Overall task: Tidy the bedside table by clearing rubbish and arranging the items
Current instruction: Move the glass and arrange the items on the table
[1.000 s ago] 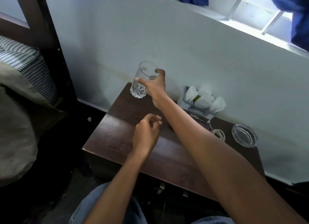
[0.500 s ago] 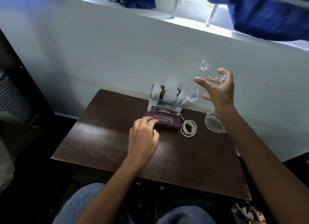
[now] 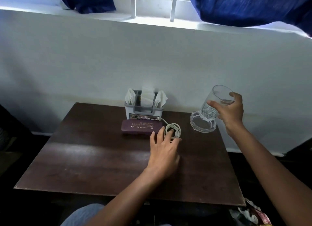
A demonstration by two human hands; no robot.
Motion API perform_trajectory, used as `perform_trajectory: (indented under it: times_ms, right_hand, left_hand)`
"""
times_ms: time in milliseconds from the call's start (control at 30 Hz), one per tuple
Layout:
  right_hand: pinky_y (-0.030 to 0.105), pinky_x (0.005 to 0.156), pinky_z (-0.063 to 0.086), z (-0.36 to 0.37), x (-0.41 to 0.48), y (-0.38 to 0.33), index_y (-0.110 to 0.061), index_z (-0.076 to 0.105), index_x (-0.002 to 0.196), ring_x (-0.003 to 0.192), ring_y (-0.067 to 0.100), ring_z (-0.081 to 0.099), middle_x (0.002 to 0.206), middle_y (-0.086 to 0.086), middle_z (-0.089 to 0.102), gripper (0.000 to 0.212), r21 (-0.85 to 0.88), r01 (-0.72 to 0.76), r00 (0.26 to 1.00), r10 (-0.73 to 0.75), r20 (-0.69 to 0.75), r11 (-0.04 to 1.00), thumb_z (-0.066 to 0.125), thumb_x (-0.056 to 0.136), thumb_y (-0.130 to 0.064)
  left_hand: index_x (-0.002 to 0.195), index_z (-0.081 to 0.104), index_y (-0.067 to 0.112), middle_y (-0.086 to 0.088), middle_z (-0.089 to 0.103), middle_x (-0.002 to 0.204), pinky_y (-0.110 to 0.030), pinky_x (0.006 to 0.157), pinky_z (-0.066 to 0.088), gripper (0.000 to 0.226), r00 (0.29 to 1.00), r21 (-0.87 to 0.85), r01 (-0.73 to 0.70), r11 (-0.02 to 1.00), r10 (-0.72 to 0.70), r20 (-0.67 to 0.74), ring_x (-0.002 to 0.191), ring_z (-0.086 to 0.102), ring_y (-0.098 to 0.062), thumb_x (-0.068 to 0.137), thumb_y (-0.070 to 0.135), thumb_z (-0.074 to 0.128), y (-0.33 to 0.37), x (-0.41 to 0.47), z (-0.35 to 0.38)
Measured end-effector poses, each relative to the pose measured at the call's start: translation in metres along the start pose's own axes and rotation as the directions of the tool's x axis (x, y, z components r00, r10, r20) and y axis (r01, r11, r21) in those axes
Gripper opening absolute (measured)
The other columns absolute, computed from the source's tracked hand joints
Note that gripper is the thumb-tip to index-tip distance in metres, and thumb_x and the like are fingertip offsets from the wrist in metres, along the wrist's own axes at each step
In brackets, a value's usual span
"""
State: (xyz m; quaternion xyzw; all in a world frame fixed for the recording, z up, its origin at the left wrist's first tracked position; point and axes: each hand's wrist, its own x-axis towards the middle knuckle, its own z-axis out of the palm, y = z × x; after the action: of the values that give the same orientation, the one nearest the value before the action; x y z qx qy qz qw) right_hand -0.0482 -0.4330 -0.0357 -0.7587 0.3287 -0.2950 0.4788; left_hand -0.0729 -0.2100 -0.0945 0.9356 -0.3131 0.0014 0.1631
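Note:
My right hand grips a clear drinking glass, tilted, in the air just above a glass ashtray at the back right of the dark wooden bedside table. My left hand lies flat on the table, its fingertips on a coiled white cable beside a maroon spectacle case. Behind the case stands a grey holder with white paper napkins.
A white wall rises straight behind the table, with a window and blue curtains above. Crumpled rubbish lies on the floor at the table's front right corner. My knee in blue jeans is under the front edge.
My right hand carried the glass from the table's back left across to above the ashtray on the right. My left hand slid from the spectacle case onto the white cable. The view turned right.

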Motion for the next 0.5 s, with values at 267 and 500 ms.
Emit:
perform_trajectory:
  times_ms: [267,500]
  right_hand:
    - [0.05,0.091,0.05,0.01,0.006,0.027,-0.015,0.042,0.129,0.112,0.024,0.054,0.114,0.0,0.049,0.085,-0.041,-0.006,0.999,0.008,0.042,0.999,0.087,0.059,-0.031]
    - [0.025,0.086,0.04,0.015,-0.001,0.03,-0.014,0.038,0.134,0.112,0.024,0.054,0.122,0.011,0.056,0.085,-0.069,-0.011,0.997,0.016,0.078,0.998,0.085,0.064,-0.025]
  left_hand:
    - [0.138,0.038,0.029,-0.002,0.023,0.153,-0.051,0.116,-0.001,0.053,0.996,-0.037,-0.048,0.998,0.05,0.072,0.145,0.002,-0.026,0.086,0.022,0.048,-0.003,0.008,0.014]
    - [0.134,0.044,0.03,0.001,0.027,0.151,-0.048,0.115,0.001,0.049,0.997,-0.099,-0.02,0.995,0.028,0.073,0.145,0.005,-0.025,0.086,0.022,0.049,-0.007,0.009,0.009]
